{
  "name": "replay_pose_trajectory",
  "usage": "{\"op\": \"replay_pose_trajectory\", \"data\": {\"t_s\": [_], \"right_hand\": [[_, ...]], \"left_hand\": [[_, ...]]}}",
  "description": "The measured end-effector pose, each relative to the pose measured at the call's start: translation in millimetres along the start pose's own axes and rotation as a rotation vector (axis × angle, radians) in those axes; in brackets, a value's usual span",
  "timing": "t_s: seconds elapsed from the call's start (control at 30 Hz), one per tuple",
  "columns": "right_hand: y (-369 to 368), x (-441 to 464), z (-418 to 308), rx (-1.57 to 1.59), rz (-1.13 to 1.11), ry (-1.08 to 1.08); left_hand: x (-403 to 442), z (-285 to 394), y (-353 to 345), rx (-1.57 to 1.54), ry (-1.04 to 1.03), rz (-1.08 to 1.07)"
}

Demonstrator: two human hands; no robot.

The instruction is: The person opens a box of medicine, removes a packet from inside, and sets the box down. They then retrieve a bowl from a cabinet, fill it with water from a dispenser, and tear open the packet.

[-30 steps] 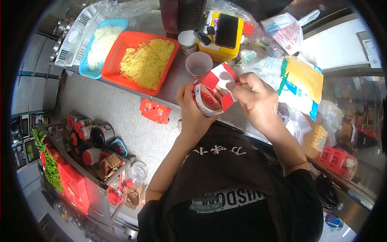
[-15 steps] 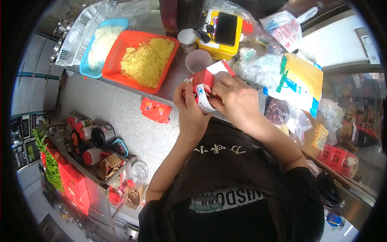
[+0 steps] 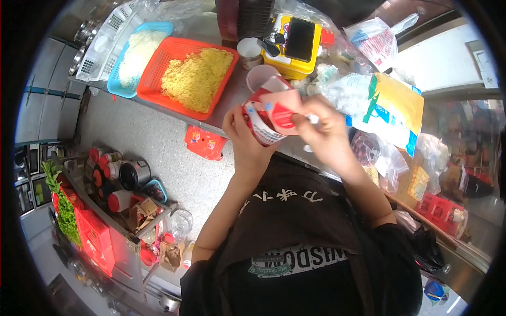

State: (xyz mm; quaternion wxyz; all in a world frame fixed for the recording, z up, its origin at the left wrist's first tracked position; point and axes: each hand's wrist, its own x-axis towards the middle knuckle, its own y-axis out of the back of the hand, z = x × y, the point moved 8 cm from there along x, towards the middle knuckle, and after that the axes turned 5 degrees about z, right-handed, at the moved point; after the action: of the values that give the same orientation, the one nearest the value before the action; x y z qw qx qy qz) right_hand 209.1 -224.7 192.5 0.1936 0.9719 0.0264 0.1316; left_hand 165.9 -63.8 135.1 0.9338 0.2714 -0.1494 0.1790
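My left hand (image 3: 247,139) is closed around a small red-and-white paper carton (image 3: 261,126), holding it over the counter's front edge. The carton's top stands open, with a pale flap (image 3: 284,102) raised towards my right hand. Beside that flap is my right hand (image 3: 329,131), somewhat blurred, its fingers drawn together on a small white piece (image 3: 313,119). What the white piece is cannot be made out. Just behind the carton stands a pale plastic cup (image 3: 261,75), partly covered by it.
An orange basket (image 3: 150,84) of yellow noodles and a blue basket (image 3: 118,87) of white noodles sit left. A phone (image 3: 300,39) lies on a yellow box (image 3: 284,68) beside a paper cup (image 3: 250,50). Plastic bags (image 3: 348,92) crowd the right. A red stool (image 3: 205,143) stands below.
My right hand has come out of the carton's opening and moved right and down, a small white piece now between its fingers. The carton's flap stands higher; my left hand keeps its grip.
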Motion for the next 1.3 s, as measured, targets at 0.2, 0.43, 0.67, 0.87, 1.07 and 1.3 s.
{"op": "replay_pose_trajectory", "data": {"t_s": [0.2, 0.43, 0.67, 0.87, 1.07, 1.3], "right_hand": [[70.3, -17.7, 22.8, 0.139, -0.042, -0.228], [101.5, -107.2, 199.4, -0.619, -0.298, -0.726], [89.7, -66.8, 122.8, -0.61, 0.083, -0.284], [65.1, -29.3, 13.4, -0.251, 0.173, -0.059], [33.2, -18.6, -22.3, -0.254, 0.148, 0.177], [26.5, -20.3, 0.4, -0.31, 0.183, 0.104]], "left_hand": [[2.2, -21.3, 9.7, -0.135, 0.167, 0.031], [3.8, -16.6, 4.1, -0.294, 0.198, 0.01], [0.9, -12.6, -13.8, -0.43, 0.188, -0.037], [3.9, 0.7, -6.5, -0.113, 0.005, 0.007], [-1.8, 0.5, -10.1, -0.012, 0.065, -0.125], [-5.1, 5.1, -17.5, 0.035, -0.022, -0.198]]}}
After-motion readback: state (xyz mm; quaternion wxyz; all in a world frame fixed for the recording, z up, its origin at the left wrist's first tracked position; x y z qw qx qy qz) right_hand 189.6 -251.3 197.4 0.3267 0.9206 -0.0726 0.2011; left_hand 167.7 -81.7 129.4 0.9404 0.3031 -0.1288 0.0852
